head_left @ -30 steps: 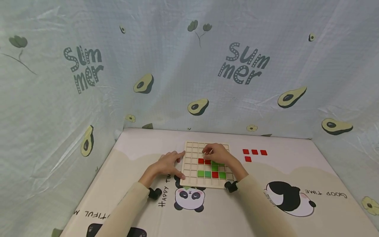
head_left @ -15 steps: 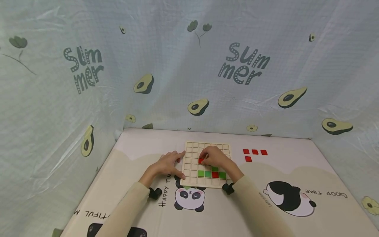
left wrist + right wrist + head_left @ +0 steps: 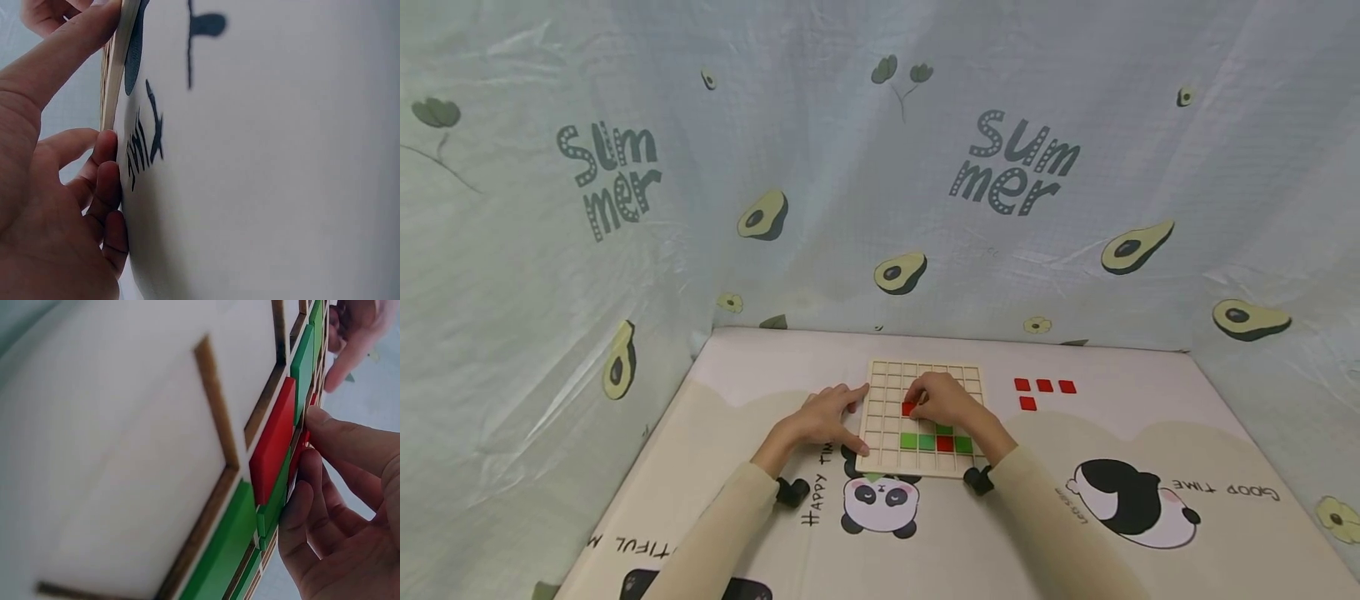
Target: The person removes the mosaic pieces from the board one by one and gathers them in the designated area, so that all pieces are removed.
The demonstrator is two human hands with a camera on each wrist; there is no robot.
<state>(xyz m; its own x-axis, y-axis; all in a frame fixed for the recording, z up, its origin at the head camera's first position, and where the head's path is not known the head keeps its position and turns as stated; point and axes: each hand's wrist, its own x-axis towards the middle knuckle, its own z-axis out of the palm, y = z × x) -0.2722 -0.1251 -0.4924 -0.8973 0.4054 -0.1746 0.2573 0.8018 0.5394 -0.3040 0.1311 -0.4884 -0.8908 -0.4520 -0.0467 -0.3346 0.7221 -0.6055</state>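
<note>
Fingers [image 3: 297,515] and thumb [image 3: 353,444] of the right hand [image 3: 953,406] are curled together, their tips pinching a red tile [image 3: 907,409] that lies on the gridded wooden board [image 3: 883,377], a little toward 10 o'clock from its centre. The left hand [image 3: 820,417] sits at the board's 9 o'clock side with thumb and index finger spread wide, both tips touching that edge; its other fingers are bent and lie by the tabletop.

Toward the board's 6 o'clock edge runs a row of tiles: a green tile [image 3: 909,441], a bluish-green tile [image 3: 927,442], a second red tile [image 3: 945,443] and another green tile [image 3: 963,444], with one more green piece [image 3: 944,430] just to the 12 o'clock side of that second red tile. The right hand covers part of the grid, so what lies beneath it cannot be told from the head view.

Four loose red squares [image 3: 1044,386] lie off the board between 2 and 3 o'clock, three in a line and one just below. On the pale table cover [image 3: 820,550], a printed panda [image 3: 881,506] shows at the board's 7 o'clock and a larger one [image 3: 1135,504] at 4 o'clock.
</note>
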